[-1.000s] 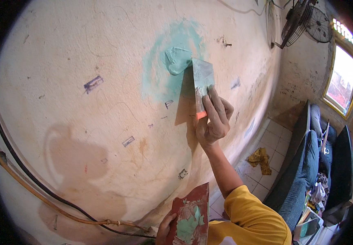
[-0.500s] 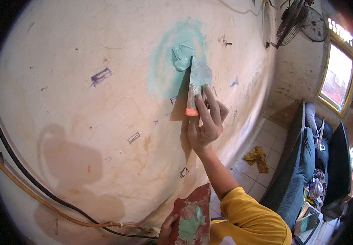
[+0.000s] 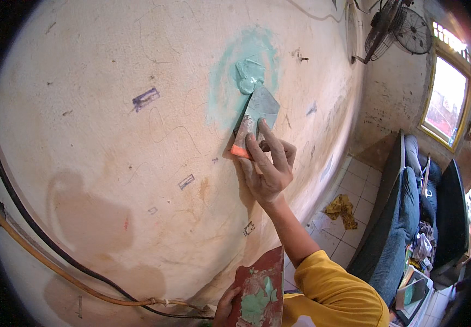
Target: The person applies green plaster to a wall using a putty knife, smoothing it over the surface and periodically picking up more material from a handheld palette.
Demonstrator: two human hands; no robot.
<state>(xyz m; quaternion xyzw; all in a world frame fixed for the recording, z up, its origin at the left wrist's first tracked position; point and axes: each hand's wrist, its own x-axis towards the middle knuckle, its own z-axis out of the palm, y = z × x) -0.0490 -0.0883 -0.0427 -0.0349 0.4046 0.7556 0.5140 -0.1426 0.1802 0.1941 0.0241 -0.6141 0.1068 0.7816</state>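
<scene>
The right hand (image 3: pixel 268 169), a little right of the frame's centre, grips a putty knife (image 3: pixel 254 121) by its orange-tipped handle, with the forefinger laid along the shaft and the other fingers curled round it. The knife's long axis runs from lower left to upper right, tilted a little off vertical, and its broad blade lies flat against the wall (image 3: pixel 110 163). The blade's top edge touches a thick blob of green filler (image 3: pixel 249 73), which sits directly above the hand in the upper middle of the frame, inside a paler green smear (image 3: pixel 222 82) spread around it. The filler thus lies straight up along the knife's own line from the right hand, which is much the nearer of the two. The left hand (image 3: pixel 225 308) is at the bottom edge, well apart from the patch; it grasps the lower corner of a dark red board (image 3: pixel 262 283) carrying dabs of the same green filler, held upright beside the yellow sleeve (image 3: pixel 333 289). Only its fingers show, closed on the board's edge. A black cable (image 3: pixel 39 229) and a tan hose (image 3: pixel 55 267) cross the wall at the lower left.
</scene>
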